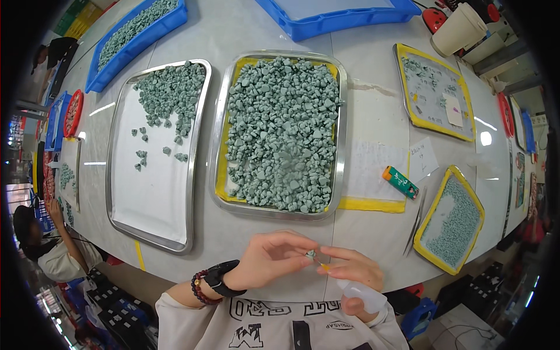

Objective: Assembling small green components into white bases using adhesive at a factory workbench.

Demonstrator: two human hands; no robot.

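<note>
My left hand (pixel 269 258) pinches one small grey-green piece (pixel 311 254) between thumb and fingers, just above the table's near edge. My right hand (pixel 354 269) grips a small clear squeeze bottle (pixel 360 293) whose orange tip (pixel 324 266) points at that piece. Straight ahead lies a steel tray (pixel 219 146) lined in yellow and heaped with several of the same grey-green pieces. To its left a second steel tray (pixel 153 198) holds a smaller pile at its far end, and its near half is bare. A dark watch and a bead bracelet sit on my left wrist.
A green lighter (pixel 400 182) and tweezers (pixel 416 221) lie to the right. Two yellow-rimmed trays (pixel 466 122) (pixel 429 219) hold more pieces. Blue bins (pixel 338 20) (pixel 149 38) stand at the back. Another person (pixel 52 248) works at the far left.
</note>
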